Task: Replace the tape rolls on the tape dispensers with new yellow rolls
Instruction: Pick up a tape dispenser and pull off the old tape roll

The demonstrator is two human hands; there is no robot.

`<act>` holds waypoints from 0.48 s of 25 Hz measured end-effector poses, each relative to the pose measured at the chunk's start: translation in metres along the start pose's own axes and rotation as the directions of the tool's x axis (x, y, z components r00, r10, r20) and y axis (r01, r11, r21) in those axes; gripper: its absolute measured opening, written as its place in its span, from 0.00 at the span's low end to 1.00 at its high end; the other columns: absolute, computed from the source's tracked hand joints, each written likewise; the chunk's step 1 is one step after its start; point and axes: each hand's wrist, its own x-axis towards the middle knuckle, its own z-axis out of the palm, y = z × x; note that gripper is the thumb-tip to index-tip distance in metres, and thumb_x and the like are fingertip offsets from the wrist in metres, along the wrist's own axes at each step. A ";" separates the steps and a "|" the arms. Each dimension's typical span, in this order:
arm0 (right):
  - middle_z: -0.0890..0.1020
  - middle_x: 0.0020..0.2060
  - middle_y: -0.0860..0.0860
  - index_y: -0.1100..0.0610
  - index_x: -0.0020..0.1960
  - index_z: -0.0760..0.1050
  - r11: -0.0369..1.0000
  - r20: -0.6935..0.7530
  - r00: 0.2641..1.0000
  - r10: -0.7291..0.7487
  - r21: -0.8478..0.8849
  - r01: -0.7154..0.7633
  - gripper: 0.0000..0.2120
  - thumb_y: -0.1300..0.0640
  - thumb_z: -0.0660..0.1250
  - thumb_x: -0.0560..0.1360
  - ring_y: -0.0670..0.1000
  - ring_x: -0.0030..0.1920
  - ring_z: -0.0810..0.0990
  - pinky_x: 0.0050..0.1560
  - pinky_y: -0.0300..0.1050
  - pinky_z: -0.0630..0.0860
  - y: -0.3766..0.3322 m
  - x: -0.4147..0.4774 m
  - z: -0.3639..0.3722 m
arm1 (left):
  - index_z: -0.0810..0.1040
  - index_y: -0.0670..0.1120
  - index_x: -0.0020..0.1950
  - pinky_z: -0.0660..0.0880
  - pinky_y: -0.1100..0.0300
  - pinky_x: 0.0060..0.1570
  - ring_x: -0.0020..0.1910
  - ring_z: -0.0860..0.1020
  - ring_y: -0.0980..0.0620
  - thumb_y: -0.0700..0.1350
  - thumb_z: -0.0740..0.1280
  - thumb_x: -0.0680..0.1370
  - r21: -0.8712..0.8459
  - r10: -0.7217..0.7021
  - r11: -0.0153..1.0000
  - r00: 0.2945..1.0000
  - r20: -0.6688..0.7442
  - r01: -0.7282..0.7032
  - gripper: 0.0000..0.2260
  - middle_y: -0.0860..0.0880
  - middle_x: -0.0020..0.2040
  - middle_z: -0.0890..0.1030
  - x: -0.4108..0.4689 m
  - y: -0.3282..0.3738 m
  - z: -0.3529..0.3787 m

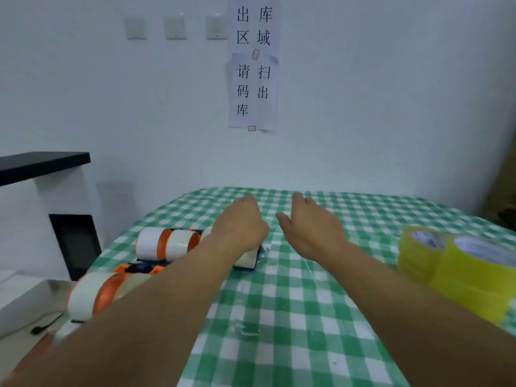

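Both hands hover over the green-checked tablecloth (pixel 293 317), palms down, holding nothing; the left hand (pixel 240 222) has its fingers stretched away from the camera, foreshortened; the right hand (pixel 311 230) lies relaxed with its thumb (pixel 282 217) spread toward the left hand. The far tape dispensers (pixel 170 244), carrying white rolls on orange hubs, sit left of and partly beneath the left wrist, behind the fingertips; another dispenser (pixel 92 294) lies beside the left forearm at the table's edge. The stacked yellow rolls (pixel 474 275) stand well apart to the right of the right hand, untouched. Paper notices (pixel 252 90) hang on the wall.
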 end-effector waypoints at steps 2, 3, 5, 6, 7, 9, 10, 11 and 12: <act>0.76 0.58 0.57 0.60 0.68 0.64 0.999 0.072 0.997 0.018 0.050 -0.022 0.18 0.48 0.58 0.84 0.58 0.51 0.78 0.42 0.49 0.69 -0.005 0.010 0.018 | 0.63 0.44 0.39 0.60 0.58 0.29 0.31 0.64 0.52 0.36 0.61 0.78 -0.028 -0.066 0.997 0.996 0.053 0.067 0.10 0.47 0.38 0.68 0.008 -0.010 0.006; 0.76 0.54 0.56 0.60 0.68 0.64 0.994 0.121 0.992 0.036 0.096 -0.048 0.18 0.51 0.59 0.84 0.57 0.48 0.77 0.42 0.50 0.70 -0.007 0.014 0.029 | 0.62 0.45 0.37 0.59 0.59 0.28 0.30 0.63 0.52 0.35 0.60 0.78 -0.032 -0.106 0.994 0.991 0.087 0.109 0.12 0.47 0.36 0.67 0.012 -0.015 0.009; 0.76 0.47 0.54 0.60 0.67 0.65 0.972 0.235 0.968 0.087 0.191 -0.134 0.16 0.55 0.62 0.82 0.57 0.46 0.78 0.43 0.52 0.74 -0.012 0.023 0.047 | 0.62 0.45 0.36 0.58 0.59 0.27 0.29 0.62 0.52 0.35 0.59 0.79 -0.065 -0.146 0.986 0.982 0.118 0.154 0.13 0.48 0.34 0.66 0.020 -0.023 0.017; 0.77 0.46 0.54 0.60 0.66 0.65 0.955 0.275 0.955 0.110 0.238 -0.178 0.16 0.56 0.62 0.82 0.58 0.47 0.79 0.46 0.53 0.76 -0.013 0.028 0.056 | 0.64 0.43 0.37 0.58 0.59 0.27 0.29 0.63 0.52 0.35 0.59 0.79 -0.084 -0.155 0.983 0.981 0.118 0.166 0.11 0.48 0.34 0.67 0.023 -0.026 0.021; 0.78 0.47 0.55 0.61 0.66 0.66 0.937 0.306 0.944 0.120 0.279 -0.209 0.16 0.56 0.63 0.81 0.58 0.49 0.80 0.49 0.54 0.77 -0.014 0.033 0.063 | 0.67 0.41 0.41 0.59 0.59 0.28 0.30 0.64 0.52 0.36 0.59 0.79 -0.103 -0.170 0.978 0.978 0.123 0.183 0.07 0.47 0.37 0.69 0.026 -0.029 0.023; 0.78 0.51 0.57 0.62 0.66 0.67 0.903 0.348 0.929 0.126 0.348 -0.253 0.17 0.56 0.65 0.80 0.57 0.49 0.80 0.51 0.53 0.78 -0.017 0.040 0.076 | 0.69 0.39 0.49 0.60 0.59 0.28 0.34 0.68 0.52 0.37 0.60 0.80 -0.121 -0.193 0.971 0.973 0.127 0.208 0.01 0.45 0.42 0.71 0.032 -0.035 0.027; 0.78 0.52 0.58 0.62 0.66 0.68 0.875 0.370 0.920 0.131 0.392 -0.282 0.17 0.57 0.65 0.80 0.56 0.48 0.78 0.50 0.52 0.77 -0.019 0.043 0.081 | 0.69 0.39 0.47 0.60 0.59 0.28 0.34 0.69 0.51 0.37 0.60 0.80 -0.129 -0.197 0.968 0.971 0.139 0.215 0.03 0.45 0.40 0.72 0.034 -0.037 0.029; 0.79 0.53 0.60 0.63 0.65 0.68 0.844 0.392 0.910 0.133 0.437 -0.311 0.17 0.58 0.65 0.79 0.55 0.46 0.76 0.48 0.51 0.75 -0.020 0.045 0.086 | 0.70 0.40 0.44 0.60 0.58 0.28 0.35 0.71 0.49 0.36 0.60 0.79 -0.125 -0.203 0.967 0.966 0.162 0.224 0.05 0.43 0.39 0.73 0.033 -0.038 0.030; 0.79 0.54 0.62 0.63 0.64 0.68 0.817 0.412 0.901 0.136 0.468 -0.338 0.16 0.60 0.65 0.78 0.56 0.46 0.75 0.47 0.52 0.75 -0.022 0.046 0.091 | 0.71 0.40 0.43 0.59 0.58 0.28 0.37 0.74 0.47 0.36 0.61 0.79 -0.117 -0.205 0.967 0.963 0.174 0.226 0.05 0.39 0.39 0.74 0.033 -0.038 0.032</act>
